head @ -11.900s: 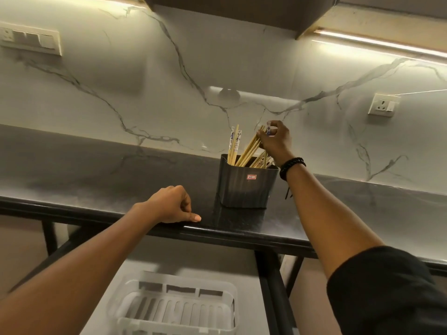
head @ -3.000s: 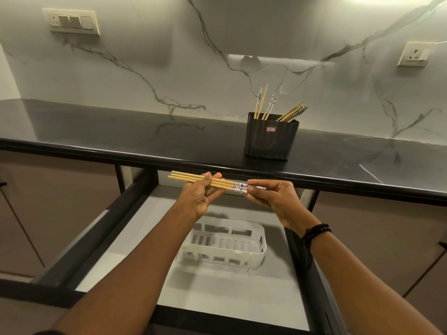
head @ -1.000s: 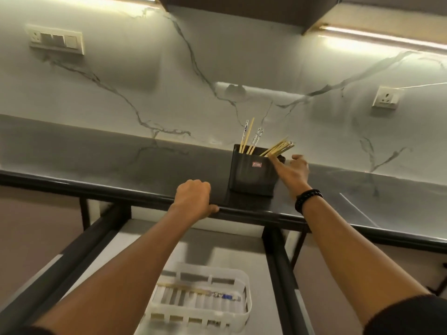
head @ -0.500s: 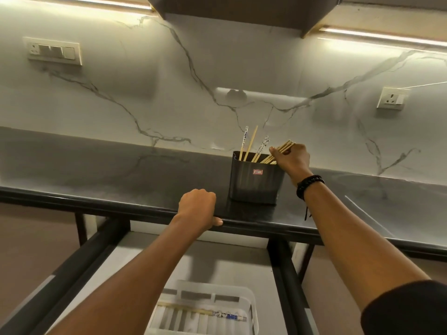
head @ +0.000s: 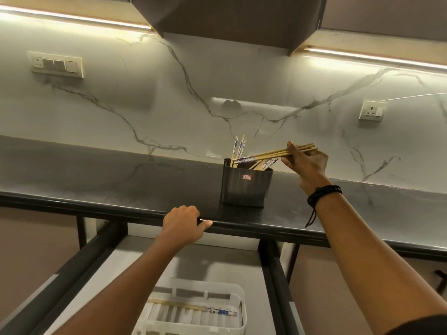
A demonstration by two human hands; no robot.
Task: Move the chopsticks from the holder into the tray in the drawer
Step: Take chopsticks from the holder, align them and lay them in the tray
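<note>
A dark ribbed holder [head: 246,187] stands on the black counter [head: 121,180]. Several chopsticks still stand or lean in the holder, some upright at its left [head: 239,147]. My right hand [head: 306,163] grips a bundle of wooden chopsticks [head: 268,154], held nearly level just above the holder's rim, their patterned ends over the holder. My left hand [head: 183,223] rests curled on the counter's front edge, holding nothing. Below, the open drawer holds a white slotted tray [head: 238,292] with chopsticks [head: 193,308] lying across it.
Dark drawer rails [head: 273,274] run along both sides of the drawer opening. A dark cabinet [head: 229,18] hangs overhead. The marble wall carries a switch plate [head: 56,65] and a socket [head: 372,111].
My right hand has closed on a bundle of chopsticks and lifted them up out of the holder, tipping them nearly level. My left hand has stayed on the counter edge.
</note>
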